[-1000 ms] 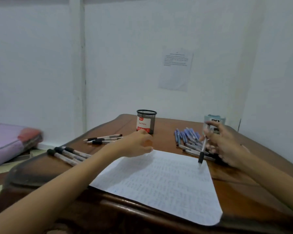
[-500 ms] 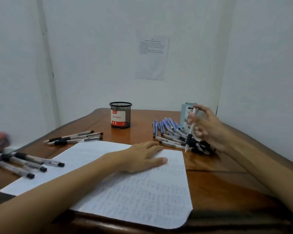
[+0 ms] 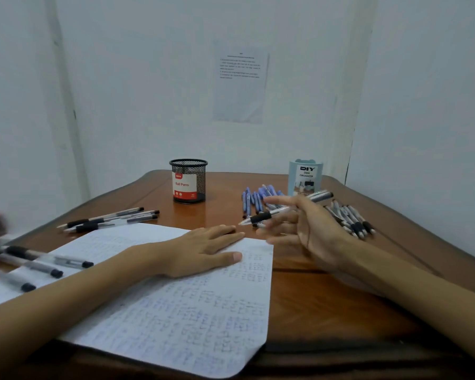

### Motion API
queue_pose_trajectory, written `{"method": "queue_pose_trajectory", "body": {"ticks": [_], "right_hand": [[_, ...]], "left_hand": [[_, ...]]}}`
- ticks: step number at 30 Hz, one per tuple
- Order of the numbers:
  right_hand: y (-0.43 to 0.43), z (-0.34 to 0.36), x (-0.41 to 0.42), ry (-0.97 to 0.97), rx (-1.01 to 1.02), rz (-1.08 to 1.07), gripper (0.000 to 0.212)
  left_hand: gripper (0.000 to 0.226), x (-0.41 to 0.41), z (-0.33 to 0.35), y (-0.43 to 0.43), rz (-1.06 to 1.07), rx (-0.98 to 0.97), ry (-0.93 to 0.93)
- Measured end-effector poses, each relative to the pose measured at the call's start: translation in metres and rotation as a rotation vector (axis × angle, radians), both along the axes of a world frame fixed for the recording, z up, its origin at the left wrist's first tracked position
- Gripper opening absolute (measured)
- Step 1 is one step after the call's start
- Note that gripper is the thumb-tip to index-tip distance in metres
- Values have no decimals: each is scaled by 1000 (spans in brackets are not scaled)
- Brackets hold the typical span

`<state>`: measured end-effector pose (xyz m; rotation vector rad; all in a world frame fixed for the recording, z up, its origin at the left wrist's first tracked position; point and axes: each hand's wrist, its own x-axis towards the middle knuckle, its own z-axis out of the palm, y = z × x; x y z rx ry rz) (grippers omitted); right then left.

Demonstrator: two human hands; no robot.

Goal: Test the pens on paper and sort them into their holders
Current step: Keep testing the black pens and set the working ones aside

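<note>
A white sheet of paper [image 3: 176,319] covered in faint scribbles lies on the brown table [image 3: 327,305]. My left hand [image 3: 203,250] rests flat on the paper's upper part, fingers straight. My right hand [image 3: 305,231] holds a clear pen with a black grip [image 3: 283,209] above the paper's far right corner, tip pointing left. Behind stand a black mesh holder [image 3: 189,181] labelled Ball Pens and a light blue desk organizer [image 3: 305,176]. Blue pens [image 3: 254,200] lie in front of the organizer, black-grip pens [image 3: 351,220] lie right of my hand.
Three pens [image 3: 110,219] lie beyond the paper at the left. Three more capped pens [image 3: 36,264] lie blurred on the paper's left edge. A printed sheet [image 3: 240,83] is stuck on the white wall. The table fits into a corner of walls.
My view has turned left and down. My left hand moved from the paper's far edge onto the sheet and lies flat. My right hand turned the pen from upright to nearly level, tip to the left.
</note>
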<state>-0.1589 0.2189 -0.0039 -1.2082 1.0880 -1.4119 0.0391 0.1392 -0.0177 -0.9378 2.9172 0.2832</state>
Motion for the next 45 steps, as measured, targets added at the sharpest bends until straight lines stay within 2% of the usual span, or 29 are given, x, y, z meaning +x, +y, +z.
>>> {"method": "queue_pose_trajectory", "body": {"ticks": [5,8,11,15,18,21,38,45], "right_hand": [[-4,-9,4,178,8,104,33],[-11,-10,9,302,50,-3,22],[-24,-10,17,389,59,-37,20],[-29,-12,17,413,-107,-74,31],[-30,-15,11,480,-140,-157,45],[-33,-18,10,561,-150,-164,46],[-30,-17,11,631,-148,-68,42],[-34,-20,9,612,-187,-157,43]], "left_hand": [[59,2,-3,0,13,-15,39],[60,2,-5,-2,11,-13,80],[58,3,-7,-5,17,-14,114],[55,5,-9,-10,39,1,122],[54,5,-10,-13,51,14,128],[54,5,-10,-12,43,2,124],[54,4,-10,-12,38,-8,122],[53,5,-9,-12,38,4,131]]}}
